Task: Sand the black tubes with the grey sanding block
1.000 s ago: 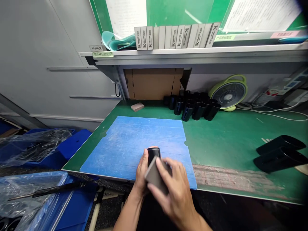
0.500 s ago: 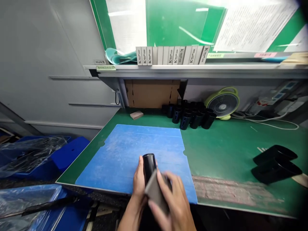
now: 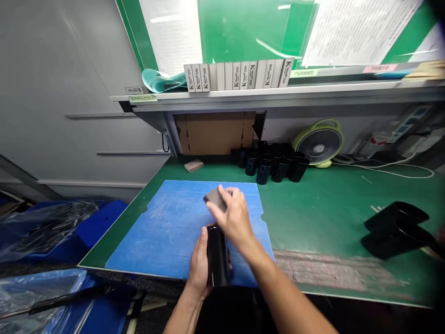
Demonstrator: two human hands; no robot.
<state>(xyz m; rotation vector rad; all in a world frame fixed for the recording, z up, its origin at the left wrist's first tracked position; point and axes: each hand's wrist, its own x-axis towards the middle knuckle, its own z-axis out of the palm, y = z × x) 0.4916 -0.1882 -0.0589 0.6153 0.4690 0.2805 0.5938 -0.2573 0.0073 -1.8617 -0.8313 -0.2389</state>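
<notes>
Head view, as I see it on my remote feed. The left hand [image 3: 200, 264] is clenched around a black cylinder [image 3: 218, 256], its fingers hidden behind it and its thumb side showing. The cylinder is held above the near part of a blue corrugated plastic sheet [image 3: 158, 232], and I cannot tell whether it touches the sheet. Its long axis runs roughly fore and aft, with the far end pointing away from me and the near end toward the person's body.

The right hand [image 3: 236, 218] is beyond the cylinder and is the nearer hand to its far end, though apart from it. Its fingertips pinch a grey abrasive block [image 3: 215, 198], which lies ahead of the cylinder's far end and slightly left of the wrist. I cannot tell whether the block meets the sheet.

The sheet lies on a green surface [image 3: 323, 204]. Along the back stands a cluster of upright black cylinders [image 3: 274, 170], with a small tan block [image 3: 193, 165] to their left. A green-rimmed desk fan [image 3: 320, 144] sits to their right. Two black tubes [image 3: 396, 229] lie at the right. K-labelled cartons [image 3: 236, 76] line the shelf [image 3: 278, 93] above.
</notes>
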